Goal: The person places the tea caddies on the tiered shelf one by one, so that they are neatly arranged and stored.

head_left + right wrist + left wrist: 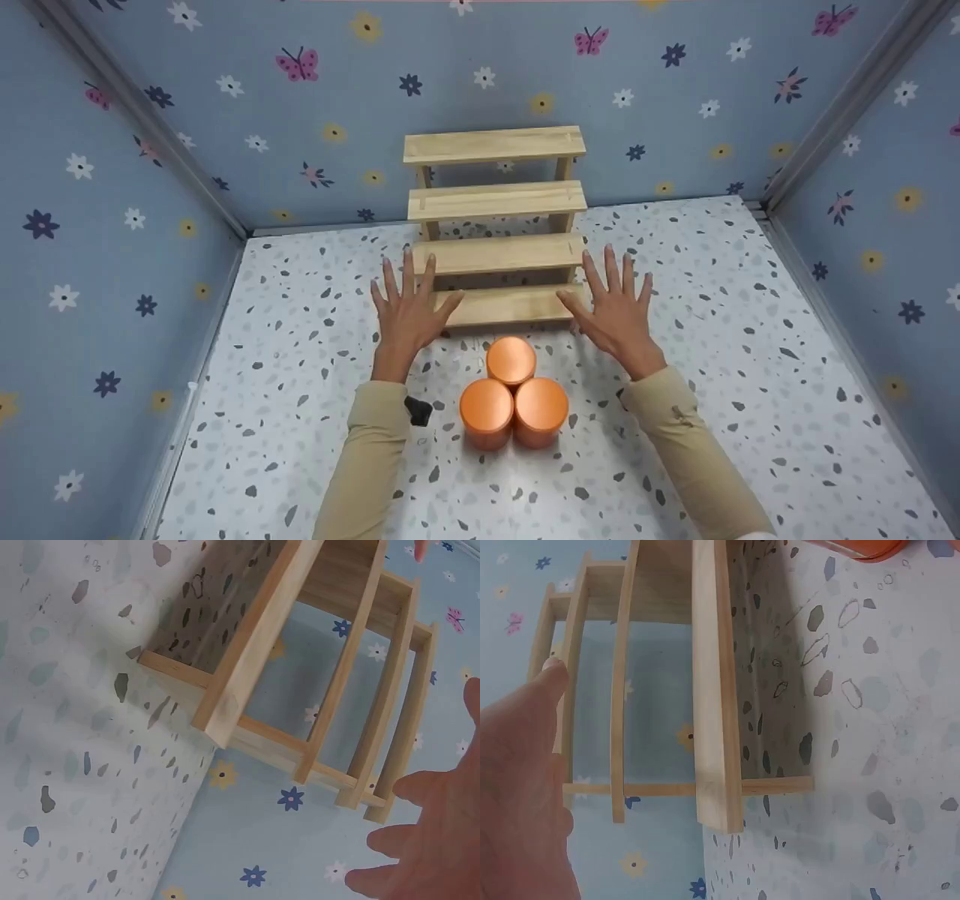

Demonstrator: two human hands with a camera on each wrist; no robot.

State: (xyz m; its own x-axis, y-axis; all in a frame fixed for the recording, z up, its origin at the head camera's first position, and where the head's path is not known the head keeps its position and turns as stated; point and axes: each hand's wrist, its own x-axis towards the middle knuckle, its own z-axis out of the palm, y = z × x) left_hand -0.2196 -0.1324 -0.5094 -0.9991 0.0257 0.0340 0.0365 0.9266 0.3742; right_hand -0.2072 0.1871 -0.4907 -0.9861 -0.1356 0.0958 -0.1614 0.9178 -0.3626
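Observation:
A wooden step shelf (497,201) with several tiers stands against the back wall. My left hand (409,319) is spread beside its lower left end, with the thumb overlapping the lowest tier in the head view. On the other side, my right hand (616,319) has its fingers spread near the lower right end, holding nothing. Between my forearms three orange cylinders (511,360) stand in a tight triangle in front of the shelf. In the left wrist view the left hand (517,787) appears beside the shelf tiers (716,690); the right wrist view has the right hand (435,832) past the shelf ends.
Blue walls (480,82) with flowers and butterflies enclose the back and both sides. The speckled white tabletop (300,360) reaches grey edge trim at the left and right. A black object (418,411) shows at the left cuff.

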